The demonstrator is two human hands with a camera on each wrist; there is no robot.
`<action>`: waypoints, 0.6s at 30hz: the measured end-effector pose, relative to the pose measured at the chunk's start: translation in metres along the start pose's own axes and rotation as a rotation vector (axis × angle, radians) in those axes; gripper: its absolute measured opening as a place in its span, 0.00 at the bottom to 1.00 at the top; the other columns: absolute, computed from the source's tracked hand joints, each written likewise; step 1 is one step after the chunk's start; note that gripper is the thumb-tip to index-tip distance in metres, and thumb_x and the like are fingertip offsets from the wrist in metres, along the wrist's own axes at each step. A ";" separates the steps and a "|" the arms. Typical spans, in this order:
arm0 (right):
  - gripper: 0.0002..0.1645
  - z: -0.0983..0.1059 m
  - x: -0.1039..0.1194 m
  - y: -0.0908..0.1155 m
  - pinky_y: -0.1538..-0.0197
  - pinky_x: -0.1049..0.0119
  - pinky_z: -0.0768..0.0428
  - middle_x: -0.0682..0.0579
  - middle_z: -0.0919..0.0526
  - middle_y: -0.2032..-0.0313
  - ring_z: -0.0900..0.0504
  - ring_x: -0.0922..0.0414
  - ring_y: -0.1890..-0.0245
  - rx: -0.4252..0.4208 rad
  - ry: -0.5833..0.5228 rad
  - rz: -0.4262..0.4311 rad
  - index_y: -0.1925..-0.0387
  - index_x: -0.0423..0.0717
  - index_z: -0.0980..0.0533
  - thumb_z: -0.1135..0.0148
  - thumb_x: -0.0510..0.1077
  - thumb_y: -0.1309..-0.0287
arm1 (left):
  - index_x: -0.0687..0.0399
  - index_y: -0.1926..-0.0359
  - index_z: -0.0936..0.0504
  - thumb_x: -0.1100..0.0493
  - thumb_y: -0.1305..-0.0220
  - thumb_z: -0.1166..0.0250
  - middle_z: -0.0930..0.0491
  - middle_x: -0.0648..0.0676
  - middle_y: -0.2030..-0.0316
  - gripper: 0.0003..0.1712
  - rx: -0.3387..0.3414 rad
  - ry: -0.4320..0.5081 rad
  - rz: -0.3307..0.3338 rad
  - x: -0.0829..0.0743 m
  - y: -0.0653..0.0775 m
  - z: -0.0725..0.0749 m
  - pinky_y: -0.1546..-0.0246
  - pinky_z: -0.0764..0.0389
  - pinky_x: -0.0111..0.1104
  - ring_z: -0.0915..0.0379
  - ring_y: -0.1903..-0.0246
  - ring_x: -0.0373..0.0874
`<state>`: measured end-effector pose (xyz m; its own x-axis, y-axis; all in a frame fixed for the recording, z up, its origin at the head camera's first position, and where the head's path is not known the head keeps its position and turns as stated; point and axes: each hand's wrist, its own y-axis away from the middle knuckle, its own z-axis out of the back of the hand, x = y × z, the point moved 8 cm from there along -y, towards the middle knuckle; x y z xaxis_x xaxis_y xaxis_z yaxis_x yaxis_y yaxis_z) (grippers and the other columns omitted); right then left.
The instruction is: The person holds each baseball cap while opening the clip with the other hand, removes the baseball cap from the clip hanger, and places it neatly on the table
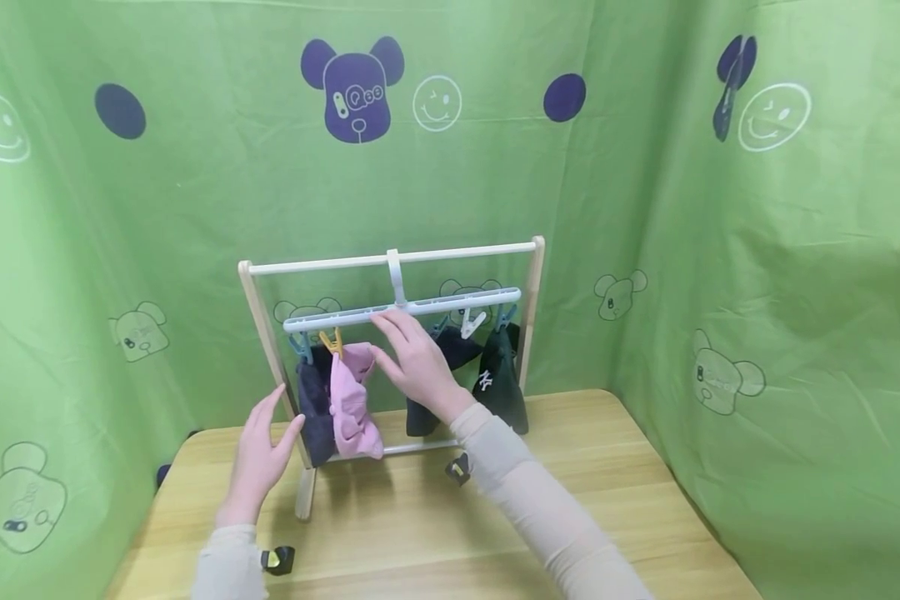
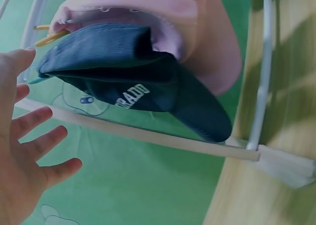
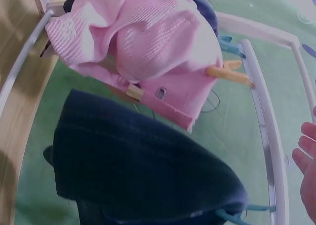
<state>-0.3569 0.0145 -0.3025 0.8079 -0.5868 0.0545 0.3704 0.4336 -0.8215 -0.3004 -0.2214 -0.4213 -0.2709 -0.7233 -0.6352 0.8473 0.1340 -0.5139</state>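
Note:
A pale blue clip hanger (image 1: 465, 302) hooks over the top rail of a small wooden rack. Caps hang from its clips: a navy one (image 1: 315, 408) with white lettering at the left, a pink one (image 1: 354, 408) beside it, a dark one (image 1: 420, 419) past the middle and a dark green one (image 1: 506, 383) at the right. My right hand (image 1: 420, 362) is at the hanger's middle, fingers extended by the bar, holding nothing. With fingers spread, my left hand (image 1: 258, 454) is beside the rack's left post, near the navy cap and apart from it in the left wrist view.
A yellow clip (image 1: 332, 340) grips the pink cap; a white clip (image 1: 472, 322) hangs without a cap. The rack's left post (image 1: 258, 317) stands on a wooden table (image 1: 570, 500). Green printed curtain (image 1: 195, 167) encloses the back and sides. Small black pieces (image 1: 278, 560) show beside the sleeves.

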 end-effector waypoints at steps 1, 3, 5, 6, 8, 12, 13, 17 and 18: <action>0.29 -0.002 0.002 0.000 0.29 0.61 0.32 0.44 0.23 0.41 0.26 0.49 0.38 0.010 -0.002 -0.002 0.38 0.41 0.28 0.37 0.46 0.39 | 0.52 0.28 0.38 0.49 0.33 0.39 0.36 0.66 0.32 0.35 0.004 0.009 0.009 0.001 0.001 -0.002 0.34 0.38 0.61 0.39 0.33 0.64; 0.29 -0.007 0.005 -0.001 0.29 0.62 0.32 0.44 0.24 0.41 0.26 0.50 0.37 0.032 -0.011 -0.005 0.37 0.41 0.29 0.37 0.46 0.39 | 0.53 0.28 0.38 0.49 0.33 0.39 0.36 0.66 0.32 0.35 0.008 0.022 0.024 0.003 0.003 -0.005 0.34 0.38 0.61 0.39 0.33 0.65; 0.29 -0.012 0.008 -0.002 0.28 0.64 0.34 0.44 0.24 0.40 0.27 0.51 0.37 0.056 -0.013 -0.005 0.37 0.41 0.30 0.39 0.47 0.37 | 0.53 0.28 0.38 0.49 0.33 0.39 0.36 0.66 0.32 0.35 0.011 0.031 0.036 0.006 0.004 -0.010 0.34 0.38 0.61 0.39 0.33 0.65; 0.29 -0.014 0.010 -0.002 0.28 0.64 0.34 0.44 0.24 0.40 0.27 0.51 0.37 0.063 -0.011 -0.004 0.37 0.41 0.30 0.40 0.48 0.37 | 0.52 0.28 0.38 0.50 0.33 0.39 0.36 0.66 0.32 0.35 0.010 0.036 0.041 0.007 0.005 -0.012 0.34 0.37 0.61 0.38 0.34 0.65; 0.29 -0.018 0.012 -0.003 0.28 0.64 0.35 0.44 0.24 0.40 0.27 0.51 0.37 0.073 -0.014 -0.003 0.36 0.41 0.30 0.40 0.48 0.37 | 0.52 0.28 0.38 0.50 0.33 0.39 0.35 0.66 0.32 0.35 0.006 0.055 0.045 0.008 0.006 -0.015 0.35 0.36 0.61 0.35 0.36 0.65; 0.29 -0.027 0.013 -0.003 0.28 0.64 0.34 0.46 0.24 0.40 0.27 0.52 0.37 0.084 -0.017 -0.014 0.36 0.43 0.29 0.40 0.50 0.36 | 0.53 0.29 0.37 0.53 0.33 0.38 0.32 0.66 0.35 0.34 -0.001 0.114 0.054 0.012 0.006 -0.022 0.37 0.34 0.61 0.31 0.39 0.64; 0.30 -0.028 0.014 -0.003 0.28 0.64 0.33 0.46 0.24 0.40 0.27 0.52 0.37 0.088 -0.023 -0.018 0.36 0.43 0.29 0.40 0.50 0.36 | 0.54 0.29 0.37 0.54 0.33 0.38 0.31 0.66 0.35 0.34 -0.003 0.131 0.059 0.013 0.006 -0.024 0.37 0.34 0.61 0.30 0.40 0.64; 0.29 -0.038 0.014 -0.003 0.29 0.65 0.32 0.48 0.24 0.41 0.27 0.53 0.37 0.115 -0.028 -0.034 0.36 0.45 0.30 0.41 0.51 0.35 | 0.55 0.29 0.37 0.56 0.34 0.37 0.29 0.65 0.37 0.34 -0.003 0.200 0.092 0.017 0.005 -0.030 0.40 0.29 0.60 0.29 0.41 0.65; 0.29 -0.040 0.014 -0.004 0.30 0.65 0.32 0.48 0.24 0.41 0.27 0.53 0.37 0.121 -0.030 -0.037 0.36 0.45 0.30 0.41 0.51 0.35 | 0.55 0.29 0.37 0.57 0.34 0.37 0.29 0.66 0.37 0.34 -0.003 0.220 0.100 0.017 0.005 -0.031 0.41 0.28 0.59 0.29 0.41 0.65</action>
<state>-0.3650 -0.0226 -0.3213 0.8054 -0.5839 0.1020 0.4512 0.4924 -0.7443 -0.3151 -0.2121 -0.4531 -0.2788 -0.5410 -0.7934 0.8738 0.1999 -0.4433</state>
